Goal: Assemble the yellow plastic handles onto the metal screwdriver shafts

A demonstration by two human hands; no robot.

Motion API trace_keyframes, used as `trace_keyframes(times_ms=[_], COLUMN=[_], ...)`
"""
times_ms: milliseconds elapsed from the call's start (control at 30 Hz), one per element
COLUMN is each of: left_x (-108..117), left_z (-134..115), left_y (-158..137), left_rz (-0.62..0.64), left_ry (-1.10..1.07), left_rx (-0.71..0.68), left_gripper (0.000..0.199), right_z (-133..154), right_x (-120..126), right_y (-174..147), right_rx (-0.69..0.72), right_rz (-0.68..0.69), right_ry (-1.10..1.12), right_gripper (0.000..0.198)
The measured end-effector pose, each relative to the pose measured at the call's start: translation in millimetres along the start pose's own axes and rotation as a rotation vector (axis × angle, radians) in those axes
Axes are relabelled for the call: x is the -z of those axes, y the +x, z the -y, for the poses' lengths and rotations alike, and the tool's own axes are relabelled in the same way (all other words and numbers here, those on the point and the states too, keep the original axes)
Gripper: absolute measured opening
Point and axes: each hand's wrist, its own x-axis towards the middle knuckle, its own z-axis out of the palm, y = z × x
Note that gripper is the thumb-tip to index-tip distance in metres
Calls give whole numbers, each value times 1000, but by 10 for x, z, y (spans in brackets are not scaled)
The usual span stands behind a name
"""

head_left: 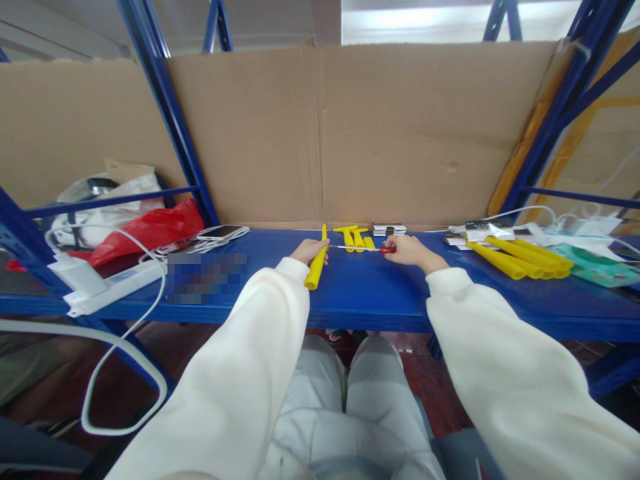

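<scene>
My left hand [307, 251] is wrapped round a yellow tapered tube [315, 270], its wide end toward me and its narrow end pointing away. In my right hand [409, 251] is a screwdriver [388, 249] with a red handle. Its thin shaft runs left across to the tube, and the tip meets or lies close to the tube's side; I cannot tell which. Just behind the shaft, small yellow T-shaped pieces [345, 231] lie on the blue tabletop [370, 287].
Several yellow tapered tubes [525, 257] lie at the right beside a green packet [600, 265]. A small stack of cards or boxes [389, 229] sits against the cardboard wall [400, 133]. At left are a white power strip [120, 287], a phone [220, 232] and a red bag [150, 230].
</scene>
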Motion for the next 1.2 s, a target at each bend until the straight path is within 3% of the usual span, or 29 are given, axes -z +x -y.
trace_keyframes(times_ms=[233,533,1200], left_x=[-8,7,-19], left_z=[-21,11,-49], left_y=[-34,37,-80], left_rz=[-7,2,-8], left_ry=[12,24,-6], left_rx=[11,6,18], left_gripper=[23,24,28], right_z=[30,-52,-14], right_x=[32,-55,-10], right_y=[-4,34,6], right_rx=[3,41,1], right_rz=[21,-9,27], right_ry=[-70,25,-1], right_gripper=[19,22,18])
